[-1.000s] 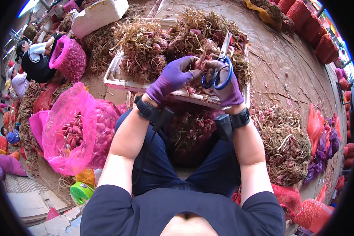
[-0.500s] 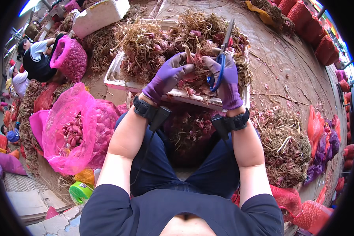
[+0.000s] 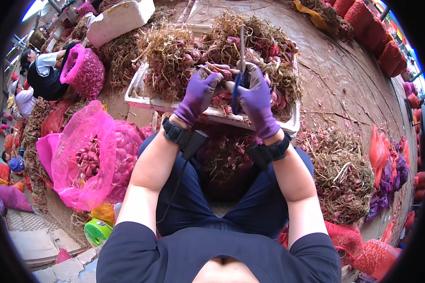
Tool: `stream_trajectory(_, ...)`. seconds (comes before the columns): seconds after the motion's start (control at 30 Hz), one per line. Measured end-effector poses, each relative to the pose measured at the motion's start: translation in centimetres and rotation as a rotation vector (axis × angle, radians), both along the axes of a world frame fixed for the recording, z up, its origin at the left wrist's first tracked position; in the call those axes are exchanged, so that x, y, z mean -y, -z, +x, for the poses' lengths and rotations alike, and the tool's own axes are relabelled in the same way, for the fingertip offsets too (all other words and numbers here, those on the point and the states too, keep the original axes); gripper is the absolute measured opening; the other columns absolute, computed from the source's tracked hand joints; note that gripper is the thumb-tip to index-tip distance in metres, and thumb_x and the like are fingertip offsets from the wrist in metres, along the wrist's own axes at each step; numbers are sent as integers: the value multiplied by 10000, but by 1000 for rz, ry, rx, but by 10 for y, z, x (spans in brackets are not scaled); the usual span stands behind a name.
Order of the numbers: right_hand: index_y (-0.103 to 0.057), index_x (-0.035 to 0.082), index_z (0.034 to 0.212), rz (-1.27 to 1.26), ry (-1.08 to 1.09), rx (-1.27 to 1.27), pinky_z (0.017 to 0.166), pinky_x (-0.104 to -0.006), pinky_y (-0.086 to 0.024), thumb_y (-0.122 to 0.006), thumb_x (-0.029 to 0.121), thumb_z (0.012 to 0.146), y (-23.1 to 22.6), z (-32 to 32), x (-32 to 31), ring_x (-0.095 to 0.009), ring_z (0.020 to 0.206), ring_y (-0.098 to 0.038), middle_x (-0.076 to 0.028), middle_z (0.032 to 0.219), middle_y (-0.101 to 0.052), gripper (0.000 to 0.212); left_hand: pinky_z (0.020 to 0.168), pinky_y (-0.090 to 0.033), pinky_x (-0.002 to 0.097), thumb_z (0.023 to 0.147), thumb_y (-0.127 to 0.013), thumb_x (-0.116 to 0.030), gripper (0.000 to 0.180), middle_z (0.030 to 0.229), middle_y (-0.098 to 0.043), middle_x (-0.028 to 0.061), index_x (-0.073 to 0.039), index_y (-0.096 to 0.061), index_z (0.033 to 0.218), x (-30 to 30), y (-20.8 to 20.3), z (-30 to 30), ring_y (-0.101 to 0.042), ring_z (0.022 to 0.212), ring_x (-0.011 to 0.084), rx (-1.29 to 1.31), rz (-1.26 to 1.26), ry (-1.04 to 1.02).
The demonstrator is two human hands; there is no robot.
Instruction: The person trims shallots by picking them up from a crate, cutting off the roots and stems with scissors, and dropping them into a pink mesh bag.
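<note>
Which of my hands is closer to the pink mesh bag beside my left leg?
Left. Your left hand is ahead and right of the pink mesh bag, over the white crate; your right hand, holding blue-handled scissors, is farther right.

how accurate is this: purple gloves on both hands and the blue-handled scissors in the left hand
Wrong hand: the head view shows the blue-handled scissors in the right hand. The purple gloves are indeed on both hands.
</note>
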State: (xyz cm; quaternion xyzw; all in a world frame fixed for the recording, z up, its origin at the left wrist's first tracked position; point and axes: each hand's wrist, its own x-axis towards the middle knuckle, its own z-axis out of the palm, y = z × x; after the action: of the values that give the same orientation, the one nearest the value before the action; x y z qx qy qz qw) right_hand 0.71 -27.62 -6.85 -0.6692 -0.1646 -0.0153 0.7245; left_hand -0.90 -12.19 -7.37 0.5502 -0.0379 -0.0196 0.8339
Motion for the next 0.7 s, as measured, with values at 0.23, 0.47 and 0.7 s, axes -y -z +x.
stream_trajectory(0.23, -516, 45, 1159, -18, 122, 44, 713, -225, -496, -708, -3, 788, 10, 1, -7, -63, 813, -599, -11, 911, -622, 421, 841, -538, 273, 973, -510, -93, 226, 1058, -653, 86, 29, -595, 1143, 4, 11, 3, -646, 933, 142, 85, 73, -59)
stream_trajectory(0.47, -509, 38, 1173, 114, 77, -30, 682, -200, -497, -747, 22, 789, -2, -6, -7, -55, 824, -590, -9, 946, -622, 452, 849, -545, 293, 970, -514, -101, 247, 1077, -667, 121, 45, -583, 1157, 1, 11, 1, -663, 921, 168, 22, -121, -40)
stream_trajectory(0.7, -533, 22, 1154, 45, 131, 60, 679, -200, -489, -782, 32, 755, 2, 2, -2, -41, 757, -555, 10, 894, -597, 470, 759, -541, 253, 917, -580, -50, 170, 945, -685, 43, -13, -660, 1063, 5, 0, -2, -652, 841, 109, 25, 129, -119)
